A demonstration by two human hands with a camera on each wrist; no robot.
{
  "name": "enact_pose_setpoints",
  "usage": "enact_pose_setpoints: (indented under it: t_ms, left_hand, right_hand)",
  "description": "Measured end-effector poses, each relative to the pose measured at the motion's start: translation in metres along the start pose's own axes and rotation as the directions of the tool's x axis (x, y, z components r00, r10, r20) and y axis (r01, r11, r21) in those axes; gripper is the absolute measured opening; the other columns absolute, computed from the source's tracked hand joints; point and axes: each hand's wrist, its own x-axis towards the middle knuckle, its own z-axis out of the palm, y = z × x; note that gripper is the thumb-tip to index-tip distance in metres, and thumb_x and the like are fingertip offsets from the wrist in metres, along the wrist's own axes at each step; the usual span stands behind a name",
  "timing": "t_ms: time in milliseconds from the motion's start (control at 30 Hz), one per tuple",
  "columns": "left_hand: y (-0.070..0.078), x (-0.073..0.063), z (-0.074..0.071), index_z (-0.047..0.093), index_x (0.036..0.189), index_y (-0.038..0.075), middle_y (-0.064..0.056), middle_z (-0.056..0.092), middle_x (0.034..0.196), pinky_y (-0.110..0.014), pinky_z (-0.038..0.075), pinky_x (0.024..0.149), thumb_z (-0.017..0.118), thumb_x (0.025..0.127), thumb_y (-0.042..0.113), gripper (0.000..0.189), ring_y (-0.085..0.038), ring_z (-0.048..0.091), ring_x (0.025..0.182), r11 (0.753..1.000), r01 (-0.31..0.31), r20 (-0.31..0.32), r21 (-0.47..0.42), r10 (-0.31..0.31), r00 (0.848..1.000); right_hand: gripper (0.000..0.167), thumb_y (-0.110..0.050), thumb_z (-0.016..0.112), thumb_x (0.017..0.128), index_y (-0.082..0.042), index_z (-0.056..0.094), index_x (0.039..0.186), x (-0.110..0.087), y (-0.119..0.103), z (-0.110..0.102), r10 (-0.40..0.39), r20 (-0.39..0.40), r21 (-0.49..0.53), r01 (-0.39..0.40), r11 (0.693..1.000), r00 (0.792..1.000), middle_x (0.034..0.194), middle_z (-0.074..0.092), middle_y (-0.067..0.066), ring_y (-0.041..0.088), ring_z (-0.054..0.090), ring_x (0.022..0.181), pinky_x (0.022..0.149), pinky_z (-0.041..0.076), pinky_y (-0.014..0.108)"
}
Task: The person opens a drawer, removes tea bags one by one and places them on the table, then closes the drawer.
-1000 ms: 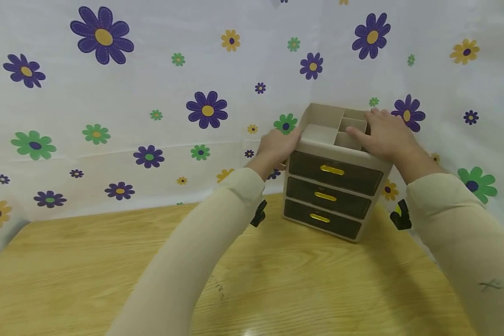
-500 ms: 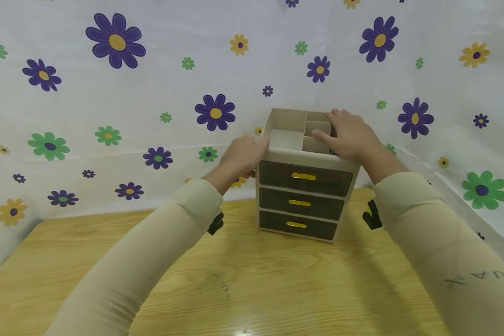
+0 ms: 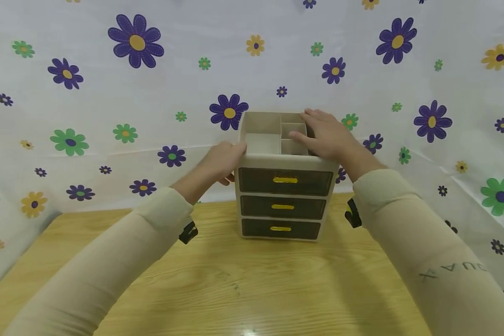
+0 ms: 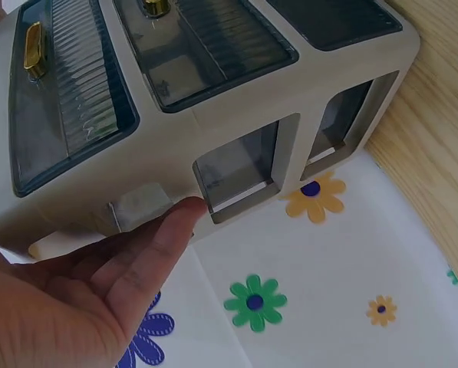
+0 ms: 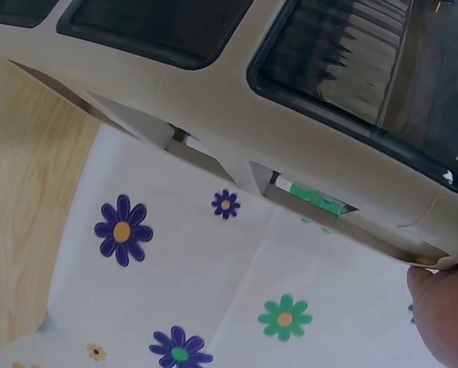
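Note:
A beige desktop drawer organizer stands upright on the wooden table, its three dark see-through drawers closed and facing me. Each drawer has a yellow handle, and the top is an open tray with divided compartments. My left hand grips the upper left side, thumb at the top rim; in the left wrist view its fingers lie along the side wall by the cutouts. Over the upper right edge, my right hand holds on, thumb reaching above the small compartments. Only part of that hand shows in the right wrist view.
The wood-grain table extends in front and to the left. A white flower-print cloth hangs behind and along the right side, close behind the organizer. Black wrist devices sit under both sleeves.
The organizer has shifted left in the head view and turned to face me more squarely, both hands staying on it. The head view has also swung slightly.

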Motion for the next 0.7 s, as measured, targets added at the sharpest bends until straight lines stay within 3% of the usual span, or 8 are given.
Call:
enact_pose_setpoints:
  t_ms: [200, 300, 367, 500, 700]
  left_hand:
    - [-0.021, -0.009, -0.020, 0.057, 0.113, 0.000, -0.017, 0.058, 0.105, -0.030, 0.054, 0.055, 0.032, 0.095, 0.037, 0.048, -0.027, 0.057, 0.079, 0.998, -0.026, -0.065, 0.058, 0.030, 0.997]
    - [-0.032, -0.013, -0.027, 0.056, 0.105, 0.000, -0.018, 0.058, 0.105, -0.033, 0.051, 0.064, 0.032, 0.095, 0.034, 0.043, -0.029, 0.053, 0.087, 0.996, -0.053, -0.135, 0.077, 0.064, 0.989]
    - [-0.038, -0.016, -0.030, 0.055, 0.104, 0.000, -0.020, 0.058, 0.110, -0.039, 0.050, 0.074, 0.032, 0.094, 0.031, 0.040, -0.032, 0.053, 0.094, 0.996, -0.083, -0.180, 0.046, 0.090, 0.980]
    - [-0.047, -0.019, -0.030, 0.054, 0.106, -0.001, -0.022, 0.060, 0.118, -0.049, 0.050, 0.088, 0.036, 0.092, 0.024, 0.034, -0.034, 0.053, 0.102, 0.986, -0.160, -0.297, -0.054, 0.137, 0.945]
    - [-0.055, -0.012, -0.024, 0.052, 0.090, 0.000, -0.024, 0.061, 0.103, -0.043, 0.047, 0.076, 0.038, 0.088, 0.019, 0.024, -0.033, 0.053, 0.091, 0.952, -0.288, -0.448, -0.103, 0.214, 0.868]
  right_hand:
    - [0.082, -0.063, 0.036, 0.100, -0.009, 0.019, 0.159, 0.016, -0.026, 0.006, -0.044, 0.014, 0.016, 0.043, 0.999, 0.999, 0.168, 0.012, 0.010, 0.031, 0.007, 0.155, 0.127, 0.008, 0.050]
    - [0.081, -0.061, 0.037, 0.100, -0.010, 0.020, 0.159, 0.023, -0.039, 0.008, -0.074, 0.015, 0.029, 0.074, 0.997, 0.997, 0.168, 0.013, 0.009, 0.030, 0.007, 0.155, 0.127, 0.008, 0.049]
    - [0.080, -0.061, 0.038, 0.100, -0.010, 0.020, 0.159, 0.027, -0.046, 0.009, -0.091, 0.013, 0.032, 0.090, 0.995, 0.996, 0.168, 0.014, 0.009, 0.030, 0.007, 0.155, 0.128, 0.008, 0.048]
    - [0.081, -0.063, 0.037, 0.100, -0.011, 0.021, 0.159, 0.035, -0.056, 0.013, -0.110, 0.012, 0.028, 0.109, 0.994, 0.994, 0.168, 0.014, 0.008, 0.029, 0.008, 0.155, 0.128, 0.009, 0.047]
    - [0.082, -0.065, 0.035, 0.099, -0.012, 0.020, 0.160, 0.041, -0.059, 0.014, -0.112, 0.008, 0.018, 0.112, 0.994, 0.994, 0.168, 0.014, 0.008, 0.029, 0.008, 0.155, 0.127, 0.010, 0.049]
